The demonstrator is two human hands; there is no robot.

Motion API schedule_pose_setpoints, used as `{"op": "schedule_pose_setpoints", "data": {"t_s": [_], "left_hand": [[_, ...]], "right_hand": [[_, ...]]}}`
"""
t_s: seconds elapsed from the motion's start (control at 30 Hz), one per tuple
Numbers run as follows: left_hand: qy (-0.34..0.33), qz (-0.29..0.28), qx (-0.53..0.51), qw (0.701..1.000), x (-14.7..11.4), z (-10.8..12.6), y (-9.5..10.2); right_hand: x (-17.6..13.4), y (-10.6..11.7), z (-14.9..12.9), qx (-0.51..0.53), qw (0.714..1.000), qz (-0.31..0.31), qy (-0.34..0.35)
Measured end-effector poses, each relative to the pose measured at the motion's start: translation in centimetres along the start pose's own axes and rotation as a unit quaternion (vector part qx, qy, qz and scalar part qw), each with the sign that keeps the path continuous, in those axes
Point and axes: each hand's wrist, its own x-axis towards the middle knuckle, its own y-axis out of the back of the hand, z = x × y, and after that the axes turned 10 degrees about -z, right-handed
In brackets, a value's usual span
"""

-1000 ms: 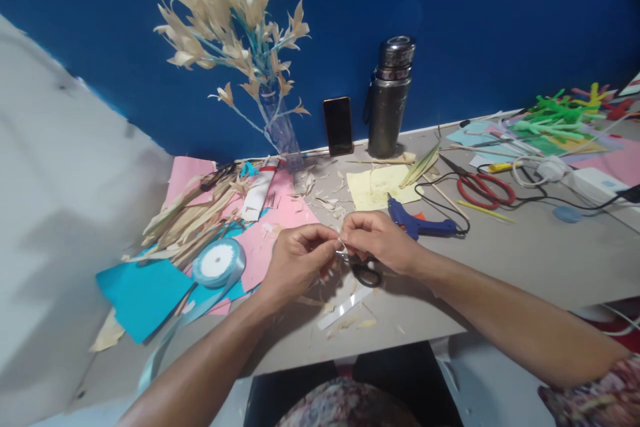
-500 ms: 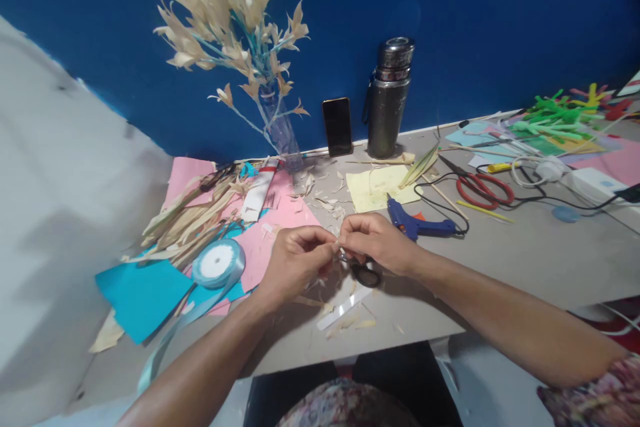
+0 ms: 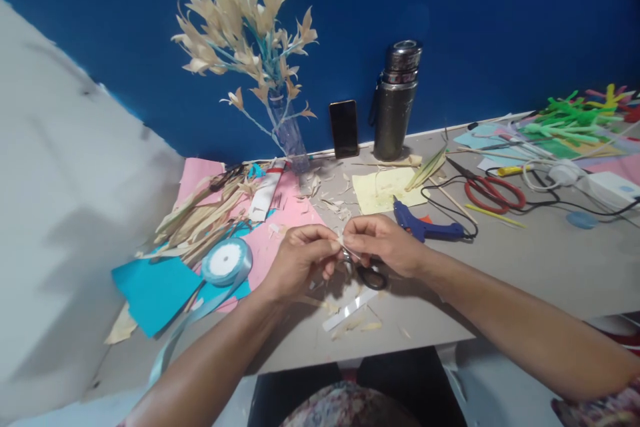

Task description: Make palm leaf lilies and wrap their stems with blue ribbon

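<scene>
My left hand is closed in a pinch, thumb against forefinger, and meets my right hand tip to tip above the table. Between the fingertips shows a small pale piece, too small to name, which both hands pinch. A thin whitish strand runs below the right fingers. Just under the hands lies a small pair of scissors with black handles, its blades partly hidden. Close by on the table are a clear, shiny strip and pale husk scraps.
Left are a light blue ribbon roll, dried husks and coloured paper. Behind stand a vase of husk flowers, a phone and a flask. Right are a blue glue gun, its cable and red-handled scissors.
The whole view has shifted slightly, so things appear a little further right. Both hands keep their fingertips together, with slightly more of the pale piece showing between them.
</scene>
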Motion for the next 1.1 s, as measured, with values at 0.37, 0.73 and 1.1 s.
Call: {"op": "schedule_pose_setpoints", "data": {"t_s": [0.37,0.73,1.1], "left_hand": [[-0.001,-0.004,-0.066,0.998,0.1,0.1,-0.3],[-0.047,0.056,0.021,0.997,-0.4,-0.4,-0.6],[-0.07,0.058,0.131,0.987,-0.7,0.0,-1.1]], "right_hand": [[0.0,0.4,0.1,0.003,0.999,0.038,0.033],[-0.4,-0.7,-1.1,-0.045,0.991,0.113,0.057],[0.2,-0.7,0.3,0.079,0.995,0.064,0.003]]}}
